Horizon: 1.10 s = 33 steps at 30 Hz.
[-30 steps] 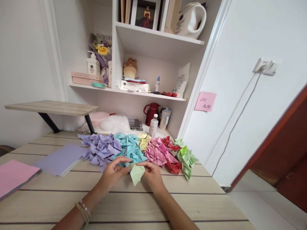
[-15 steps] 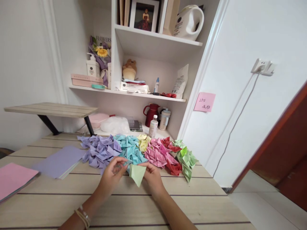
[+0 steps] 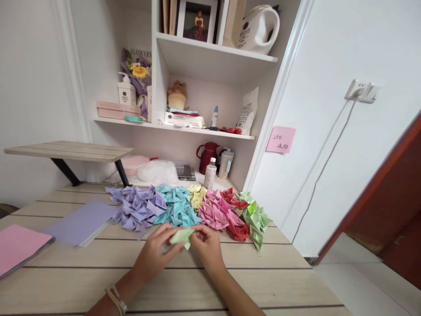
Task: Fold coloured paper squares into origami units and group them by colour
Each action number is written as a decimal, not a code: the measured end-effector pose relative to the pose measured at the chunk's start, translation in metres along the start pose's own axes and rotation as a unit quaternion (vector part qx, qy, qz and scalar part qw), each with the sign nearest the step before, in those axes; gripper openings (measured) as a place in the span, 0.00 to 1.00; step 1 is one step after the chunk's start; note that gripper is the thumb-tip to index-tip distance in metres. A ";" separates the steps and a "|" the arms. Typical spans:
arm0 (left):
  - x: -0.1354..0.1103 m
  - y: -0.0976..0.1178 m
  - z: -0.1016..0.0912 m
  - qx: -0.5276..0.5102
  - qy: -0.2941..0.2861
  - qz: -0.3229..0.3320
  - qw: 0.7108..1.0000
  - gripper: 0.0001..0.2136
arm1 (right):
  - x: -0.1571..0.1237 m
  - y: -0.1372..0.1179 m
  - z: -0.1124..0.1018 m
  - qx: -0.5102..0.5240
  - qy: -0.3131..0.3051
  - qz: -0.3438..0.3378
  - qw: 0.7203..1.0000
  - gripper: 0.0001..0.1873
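Both my hands meet over a small pale green folded paper just above the wooden table. My left hand pinches its left side, fingers curled over the top. My right hand grips its right side with thumb and fingers pressed together. Right behind my hands lies a row of folded paper pieces sorted by colour: purple, light blue, yellow, pink, red and green.
A stack of purple sheets and a stack of pink sheets lie at the table's left. Behind stand a bottle, a red jug, white shelves and a raised wooden board. A wall with a pink note is at right.
The green paper has been folded down from an open kite shape into a smaller flat piece, and my hands have closed in together over it.
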<state>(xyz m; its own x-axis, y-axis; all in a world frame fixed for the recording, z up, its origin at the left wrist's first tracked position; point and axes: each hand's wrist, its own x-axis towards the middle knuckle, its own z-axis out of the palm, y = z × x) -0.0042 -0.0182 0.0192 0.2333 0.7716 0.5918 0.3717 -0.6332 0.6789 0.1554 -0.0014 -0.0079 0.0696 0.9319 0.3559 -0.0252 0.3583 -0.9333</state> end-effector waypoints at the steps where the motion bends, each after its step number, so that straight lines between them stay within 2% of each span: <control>1: 0.000 0.001 -0.001 -0.004 0.012 -0.005 1.000 0.07 | -0.001 -0.001 0.000 -0.013 0.005 -0.012 1.000 0.07; 6: 0.005 -0.005 0.001 -0.106 0.059 -0.087 0.989 0.08 | -0.002 -0.008 0.001 -0.015 -0.002 -0.047 0.999 0.07; 8: 0.007 -0.012 0.005 -0.182 0.064 -0.131 0.972 0.09 | -0.003 -0.011 0.000 -0.008 -0.013 -0.056 0.998 0.07; 12: 0.008 -0.024 0.012 -0.294 0.036 -0.222 0.929 0.11 | -0.005 -0.017 0.000 -0.043 -0.020 -0.080 0.996 0.06; 14: 0.006 -0.026 0.014 -0.299 0.057 -0.219 0.927 0.12 | -0.006 -0.018 0.001 -0.079 -0.009 -0.085 0.993 0.06; 17: 0.004 -0.027 0.015 -0.262 0.098 -0.185 0.942 0.12 | -0.007 -0.017 0.002 -0.120 0.011 -0.090 0.989 0.04; 20: 0.002 -0.025 0.015 -0.226 0.116 -0.168 0.952 0.11 | -0.009 -0.015 0.004 -0.134 0.010 -0.105 0.985 0.03; 24: 0.002 -0.020 0.013 -0.155 0.082 -0.121 0.977 0.05 | -0.010 -0.015 0.003 -0.133 0.013 -0.131 0.982 0.05; 30: 0.001 -0.021 0.016 -0.179 0.032 -0.127 0.975 0.11 | -0.008 -0.015 0.000 -0.138 0.055 -0.123 0.981 0.05; 33: 0.001 -0.021 0.014 -0.137 0.014 -0.131 0.982 0.10 | -0.007 -0.015 0.000 -0.106 0.015 -0.111 0.988 0.05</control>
<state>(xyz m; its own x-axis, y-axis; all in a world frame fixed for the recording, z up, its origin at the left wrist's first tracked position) 0.0005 -0.0034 -0.0005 0.1352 0.9105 0.3907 0.1583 -0.4091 0.8987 0.1555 -0.0132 0.0036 0.0794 0.8281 0.5550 0.2042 0.5314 -0.8221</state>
